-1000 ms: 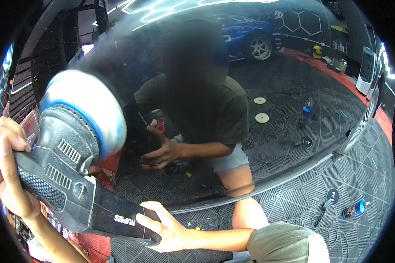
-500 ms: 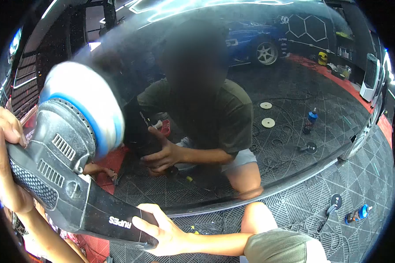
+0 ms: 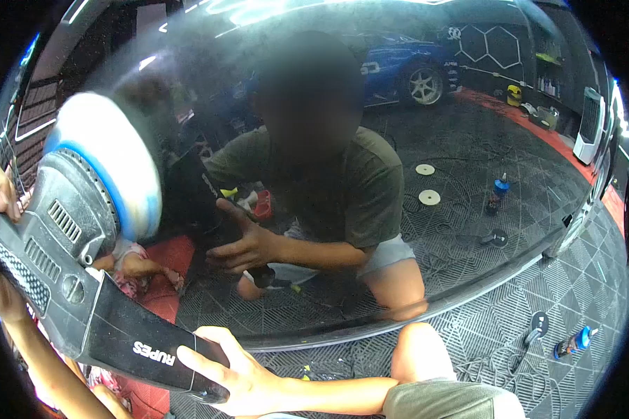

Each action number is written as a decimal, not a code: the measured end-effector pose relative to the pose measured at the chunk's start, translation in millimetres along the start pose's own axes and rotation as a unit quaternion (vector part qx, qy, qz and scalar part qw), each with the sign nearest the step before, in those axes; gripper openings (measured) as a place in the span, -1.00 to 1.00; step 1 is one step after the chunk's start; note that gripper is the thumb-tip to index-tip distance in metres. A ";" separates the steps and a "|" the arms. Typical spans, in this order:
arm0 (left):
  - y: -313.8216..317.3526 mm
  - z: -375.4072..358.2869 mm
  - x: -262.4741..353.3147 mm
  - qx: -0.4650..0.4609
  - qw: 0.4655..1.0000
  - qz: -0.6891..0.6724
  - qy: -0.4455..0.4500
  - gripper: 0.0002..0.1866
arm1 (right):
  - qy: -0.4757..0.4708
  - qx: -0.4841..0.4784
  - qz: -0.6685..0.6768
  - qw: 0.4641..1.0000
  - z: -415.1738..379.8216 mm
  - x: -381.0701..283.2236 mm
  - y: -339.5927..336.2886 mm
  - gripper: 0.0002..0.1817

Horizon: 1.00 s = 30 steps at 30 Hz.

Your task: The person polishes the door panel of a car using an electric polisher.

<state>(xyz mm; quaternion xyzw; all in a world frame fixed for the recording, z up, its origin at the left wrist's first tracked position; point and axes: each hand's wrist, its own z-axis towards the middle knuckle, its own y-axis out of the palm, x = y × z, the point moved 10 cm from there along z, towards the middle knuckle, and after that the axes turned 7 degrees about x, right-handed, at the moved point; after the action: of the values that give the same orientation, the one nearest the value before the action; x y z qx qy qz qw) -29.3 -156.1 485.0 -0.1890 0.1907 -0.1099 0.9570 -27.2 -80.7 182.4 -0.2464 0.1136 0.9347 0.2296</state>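
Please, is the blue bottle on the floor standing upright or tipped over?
Upright. The bottle looks slanted at the picture's edge, but its reflection in the dark panel stands straight up.

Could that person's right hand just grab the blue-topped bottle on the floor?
Probably not as things stand: the right hand is wrapped around the rear end of the polisher, and the blue-topped bottle is well off to the right, beyond the bent knee.

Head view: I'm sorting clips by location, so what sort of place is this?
Probably a car-detailing workshop: there's a RUPES polisher beside a glossy dark car panel, and that panel reflects a blue car.
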 end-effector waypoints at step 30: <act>-32.5 -45.9 -34.4 0.048 0.989 0.110 -0.082 -0.70 | -0.033 0.021 -0.034 0.999 16.6 15.7 23.7 0.07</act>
<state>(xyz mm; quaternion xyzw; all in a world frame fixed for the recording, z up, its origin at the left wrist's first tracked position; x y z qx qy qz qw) -83.5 -190.4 470.0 -0.1295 0.1256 0.0026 0.9836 -57.6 -90.1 190.9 -0.2142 0.1174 0.9313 0.2702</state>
